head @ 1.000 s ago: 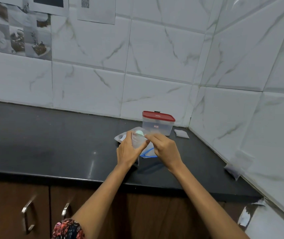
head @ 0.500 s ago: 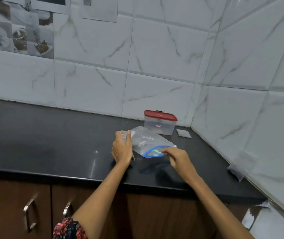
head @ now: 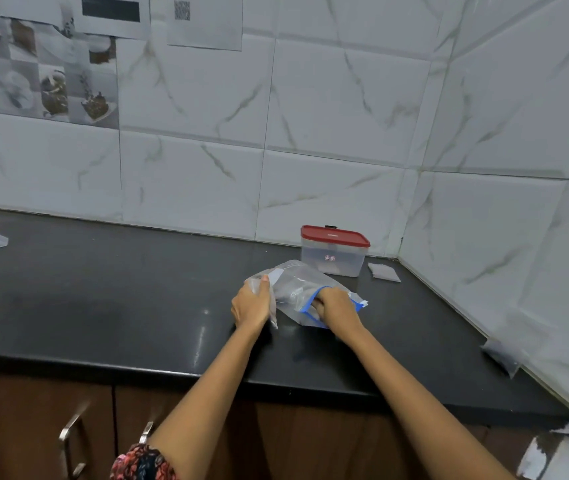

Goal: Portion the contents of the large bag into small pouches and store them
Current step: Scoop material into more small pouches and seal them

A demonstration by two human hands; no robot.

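Counter (head: 103, 306): black, glossy, running into a tiled corner; brown cabinets below.
Large bag (head: 297, 289): clear, blue zip rim, lying near the corner, just in front of the container.
Container (head: 333, 251): clear box, red lid on, standing against the back wall.
Left hand (head: 250, 304): grip curled round a small clear pouch (head: 269, 299), held upright beside the bag's left end.
Right hand (head: 336, 306): fingers curled, knuckles up, at the blue mouth; reaching inside the bag; anything held hidden.
Spare pouch (head: 383, 272): flat, right of the container.
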